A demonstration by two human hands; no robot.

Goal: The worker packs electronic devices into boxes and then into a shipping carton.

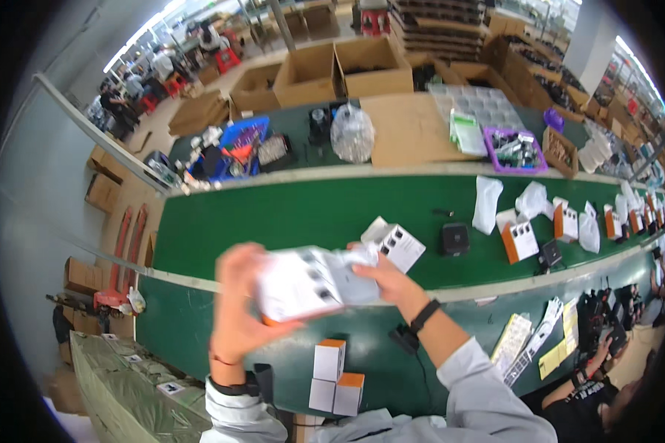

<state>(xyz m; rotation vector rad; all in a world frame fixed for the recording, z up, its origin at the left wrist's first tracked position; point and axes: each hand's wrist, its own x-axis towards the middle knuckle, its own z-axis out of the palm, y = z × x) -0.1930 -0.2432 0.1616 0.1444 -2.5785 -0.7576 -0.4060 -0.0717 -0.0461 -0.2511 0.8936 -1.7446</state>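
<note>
My left hand (238, 299) grips a white printed box (292, 286) with orange on its lower edge, held tilted above the front of the green bench and blurred by motion. At the box's right end is a greyish, plastic-looking packet (356, 278); my right hand (391, 279) pinches it between thumb and fingers. Whether the packet is partly inside the box, I cannot tell. Just beyond my right hand lies another white box (400, 247) with its flap up. Several small white-and-orange boxes (329, 362) stand stacked near my body, and a small black device (404, 340) with a cable lies below my right wrist.
On the green belt (288, 214) to the right are a black square device (454, 239), clear bags (487, 203) and more boxes (521, 240). Across it stand a blue tray (233, 166) and a purple basket (515, 151). A co-worker's arm (569, 387) is at lower right.
</note>
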